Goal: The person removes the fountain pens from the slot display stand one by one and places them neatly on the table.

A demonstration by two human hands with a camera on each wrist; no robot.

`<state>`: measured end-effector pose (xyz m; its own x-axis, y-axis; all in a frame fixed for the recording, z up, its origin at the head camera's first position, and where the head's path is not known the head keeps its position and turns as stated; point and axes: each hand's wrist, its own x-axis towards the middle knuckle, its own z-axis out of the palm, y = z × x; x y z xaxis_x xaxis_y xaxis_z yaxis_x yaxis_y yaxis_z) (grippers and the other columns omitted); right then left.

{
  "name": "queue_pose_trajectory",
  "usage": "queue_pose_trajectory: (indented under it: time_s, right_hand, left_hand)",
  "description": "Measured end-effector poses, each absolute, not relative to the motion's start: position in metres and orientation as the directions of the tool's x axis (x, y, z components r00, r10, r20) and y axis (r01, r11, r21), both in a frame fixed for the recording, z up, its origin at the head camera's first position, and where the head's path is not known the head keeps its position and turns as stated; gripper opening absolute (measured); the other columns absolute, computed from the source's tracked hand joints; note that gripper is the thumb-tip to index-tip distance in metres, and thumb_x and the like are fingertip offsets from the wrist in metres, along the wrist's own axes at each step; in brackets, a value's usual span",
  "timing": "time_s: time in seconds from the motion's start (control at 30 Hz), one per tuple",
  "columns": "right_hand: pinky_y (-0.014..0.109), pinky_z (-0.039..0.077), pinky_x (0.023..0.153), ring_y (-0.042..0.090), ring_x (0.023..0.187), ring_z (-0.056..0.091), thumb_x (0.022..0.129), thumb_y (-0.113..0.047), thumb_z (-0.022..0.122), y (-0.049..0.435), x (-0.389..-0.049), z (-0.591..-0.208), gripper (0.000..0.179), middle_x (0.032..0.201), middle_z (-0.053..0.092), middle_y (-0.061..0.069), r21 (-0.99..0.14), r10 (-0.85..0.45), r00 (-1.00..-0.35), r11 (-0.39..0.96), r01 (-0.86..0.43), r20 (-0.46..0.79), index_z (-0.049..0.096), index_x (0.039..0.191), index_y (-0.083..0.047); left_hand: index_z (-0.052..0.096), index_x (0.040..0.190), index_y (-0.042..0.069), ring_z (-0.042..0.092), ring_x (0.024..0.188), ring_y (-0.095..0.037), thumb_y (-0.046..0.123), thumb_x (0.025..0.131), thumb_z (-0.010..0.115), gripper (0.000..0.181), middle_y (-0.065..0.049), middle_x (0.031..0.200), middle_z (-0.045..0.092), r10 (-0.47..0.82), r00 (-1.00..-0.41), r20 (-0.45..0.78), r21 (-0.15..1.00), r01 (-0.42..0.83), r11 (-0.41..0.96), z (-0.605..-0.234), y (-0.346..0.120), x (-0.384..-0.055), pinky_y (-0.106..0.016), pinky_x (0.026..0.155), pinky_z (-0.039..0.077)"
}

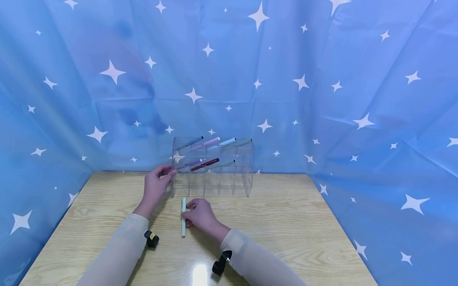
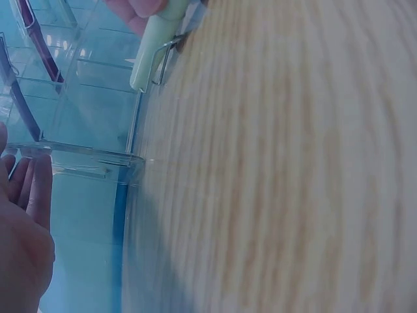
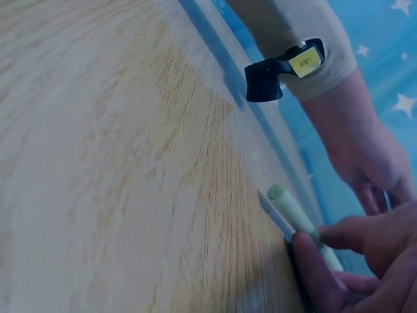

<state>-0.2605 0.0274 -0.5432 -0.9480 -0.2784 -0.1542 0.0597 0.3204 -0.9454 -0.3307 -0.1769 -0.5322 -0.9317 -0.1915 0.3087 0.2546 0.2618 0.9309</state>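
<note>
A pale green pen (image 1: 183,217) with a wire clip is pinched between the thumb and fingers of my right hand (image 1: 202,214). It lies lengthwise at or just above the tabletop, in front of a clear pen rack (image 1: 225,190). In the left wrist view, one end of the pen (image 2: 156,49) shows beside the rack. My left hand (image 1: 156,186) is at the rack's left side; its straight fingertips touch the outer side panel (image 2: 98,156). A purple pen (image 1: 193,163) and a dark red pen (image 1: 204,164) lean in the rack's lower row.
More pens stand in the rack's upper row: a dark blue one (image 1: 193,142), a pink one (image 1: 206,143), a light blue one (image 1: 222,143) and a green one (image 1: 243,143). The rack stands near the wooden table's (image 1: 286,222) back edge, before a starry blue curtain (image 1: 229,79).
</note>
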Motion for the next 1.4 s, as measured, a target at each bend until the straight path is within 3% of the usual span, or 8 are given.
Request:
queue_pose_trajectory:
  time_s: [0.57, 0.9, 1.1, 1.4]
  right_hand:
    - [0.032, 0.068, 0.057, 0.017, 0.056, 0.073, 0.097, 0.002, 0.081, 0.03, -0.258, -0.543, 0.028, 0.075, 0.077, 0.011, -0.96, -0.291, -0.947, 0.274, 0.053, -0.135, 0.069, 0.121, 0.01]
    - [0.034, 0.069, 0.061, 0.021, 0.06, 0.076, 0.096, 0.003, 0.081, 0.032, -0.257, -0.544, 0.029, 0.079, 0.078, 0.016, -0.971, -0.289, -0.945, 0.224, 0.088, -0.152, 0.068, 0.12, 0.012]
    - [0.035, 0.07, 0.062, 0.026, 0.063, 0.077, 0.094, 0.002, 0.082, 0.033, -0.257, -0.543, 0.031, 0.079, 0.078, 0.018, -0.972, -0.286, -0.946, 0.213, 0.095, -0.155, 0.068, 0.12, 0.012]
    - [0.033, 0.066, 0.055, 0.019, 0.06, 0.072, 0.098, -0.009, 0.084, 0.043, -0.261, -0.539, 0.031, 0.082, 0.073, 0.007, -0.957, -0.273, -0.956, 0.289, 0.026, -0.109, 0.068, 0.121, 0.005]
  left_hand:
    - [0.078, 0.133, 0.008, 0.073, 0.097, -0.01, 0.041, 0.102, 0.082, 0.045, -0.013, 0.119, 0.081, -0.189, -0.934, 0.305, 0.93, 0.248, 0.272, -0.532, -0.178, -0.331, -0.018, 0.069, 0.059]
    - [0.078, 0.133, 0.008, 0.073, 0.097, -0.011, 0.039, 0.103, 0.083, 0.043, -0.015, 0.119, 0.08, -0.196, -0.934, 0.299, 0.934, 0.244, 0.263, -0.531, -0.178, -0.331, -0.017, 0.069, 0.059]
    - [0.079, 0.131, 0.008, 0.072, 0.095, -0.011, 0.029, 0.103, 0.083, 0.035, -0.015, 0.117, 0.08, -0.202, -0.931, 0.304, 0.932, 0.247, 0.265, -0.532, -0.178, -0.333, -0.017, 0.066, 0.057]
    - [0.077, 0.134, 0.005, 0.072, 0.095, -0.01, 0.033, 0.103, 0.084, 0.042, -0.014, 0.117, 0.08, -0.189, -0.937, 0.292, 0.94, 0.246, 0.235, -0.533, -0.178, -0.333, -0.017, 0.068, 0.06]
